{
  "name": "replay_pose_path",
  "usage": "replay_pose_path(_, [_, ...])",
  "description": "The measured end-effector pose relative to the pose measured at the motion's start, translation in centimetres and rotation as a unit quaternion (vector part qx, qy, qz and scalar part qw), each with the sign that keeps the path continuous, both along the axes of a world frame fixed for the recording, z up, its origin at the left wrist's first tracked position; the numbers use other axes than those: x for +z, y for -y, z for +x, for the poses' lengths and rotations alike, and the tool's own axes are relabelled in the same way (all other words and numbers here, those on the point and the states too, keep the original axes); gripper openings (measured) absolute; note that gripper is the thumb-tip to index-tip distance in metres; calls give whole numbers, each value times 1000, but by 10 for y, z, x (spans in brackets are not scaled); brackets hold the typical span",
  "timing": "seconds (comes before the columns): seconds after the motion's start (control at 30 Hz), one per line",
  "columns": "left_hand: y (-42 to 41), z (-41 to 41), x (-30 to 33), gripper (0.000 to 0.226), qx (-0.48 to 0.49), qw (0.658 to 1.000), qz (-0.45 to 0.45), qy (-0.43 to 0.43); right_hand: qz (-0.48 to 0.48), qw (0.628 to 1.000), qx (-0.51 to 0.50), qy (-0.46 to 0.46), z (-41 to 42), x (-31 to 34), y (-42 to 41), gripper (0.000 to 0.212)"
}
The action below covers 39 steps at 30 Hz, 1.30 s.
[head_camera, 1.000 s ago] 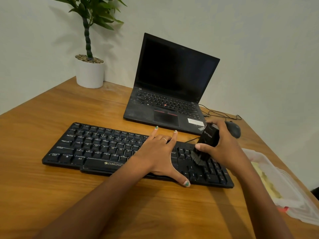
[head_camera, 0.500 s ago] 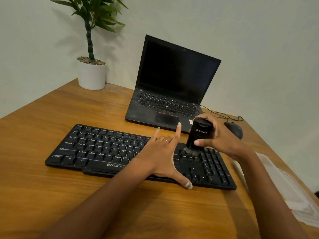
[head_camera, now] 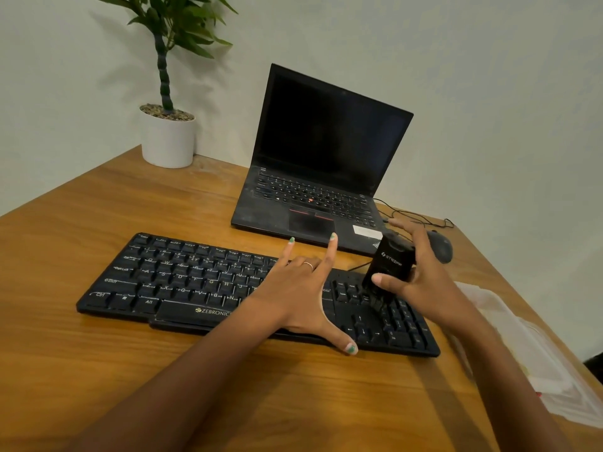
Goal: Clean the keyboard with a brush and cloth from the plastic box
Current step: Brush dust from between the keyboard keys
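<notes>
A black keyboard (head_camera: 182, 282) lies across the wooden desk in front of me. My left hand (head_camera: 300, 295) rests flat on its right-middle part, fingers straight and spread, thumb reaching over the front edge. My right hand (head_camera: 421, 282) grips a black brush (head_camera: 390, 265) with a block-shaped handle, tilted, its bristles down on the keys between the main block and the number pad. A clear plastic box (head_camera: 528, 350) lies at the desk's right edge; something pale yellow shows faintly inside it.
An open black laptop (head_camera: 326, 158) stands behind the keyboard. A black mouse (head_camera: 440, 246) with a thin cable lies behind my right hand. A white potted plant (head_camera: 168, 138) sits in the far left corner by the wall. The desk edge runs close on the right.
The brush swept back from mid-pad to the keyboard's far edge, then forward again onto the keys, tilting as it went. My left hand stayed on the keyboard.
</notes>
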<state>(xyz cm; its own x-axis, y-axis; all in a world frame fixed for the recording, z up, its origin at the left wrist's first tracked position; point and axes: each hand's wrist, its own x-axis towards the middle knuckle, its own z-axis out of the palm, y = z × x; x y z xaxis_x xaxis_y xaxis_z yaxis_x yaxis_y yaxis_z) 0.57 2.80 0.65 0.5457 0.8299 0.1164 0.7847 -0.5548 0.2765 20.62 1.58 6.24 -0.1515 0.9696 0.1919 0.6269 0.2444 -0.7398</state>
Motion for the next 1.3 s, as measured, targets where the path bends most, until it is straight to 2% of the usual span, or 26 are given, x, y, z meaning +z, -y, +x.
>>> replay_pose_path(0.13, [-1,0,-2,148,4,1000,7,-7,-10,999,30,-35,-3,-3,42,69])
replay_pose_path(0.2, [-2,1,-2,147,2,1000,11,-9,-1,1000,20,-18,-3,-3,47,66])
replay_pose_path(0.33, [-1,1,-2,147,-2,1000,17,-14,99,990,-82,52,-18,-16,33,68])
replay_pose_path(0.4, [-1,1,-2,146,-1,1000,16,-16,114,985,-125,37,-20,-17,28,68])
replay_pose_path(0.53, [-4,0,-4,145,0,1000,17,-21,3,995,-76,66,-12,-1,44,66])
replay_pose_path(0.67, [-3,0,0,142,-2,999,17,-35,-35,995,-60,75,-9,5,60,67])
replay_pose_path(0.73, [-3,-4,5,139,-3,999,3,-44,-20,996,-76,52,-8,7,64,67])
replay_pose_path(0.87, [-15,-38,21,131,23,996,-30,-77,71,989,-129,-32,-10,6,72,68])
replay_pose_path(1.0, [-20,-75,23,136,44,993,-78,-76,134,975,-159,-79,-22,1,69,69])
replay_pose_path(1.17, [-19,-88,14,134,46,997,-43,-51,172,971,-152,-75,-42,0,47,67])
replay_pose_path(1.3, [-18,-85,8,133,31,997,-28,-65,156,975,-128,-92,-53,-3,15,69])
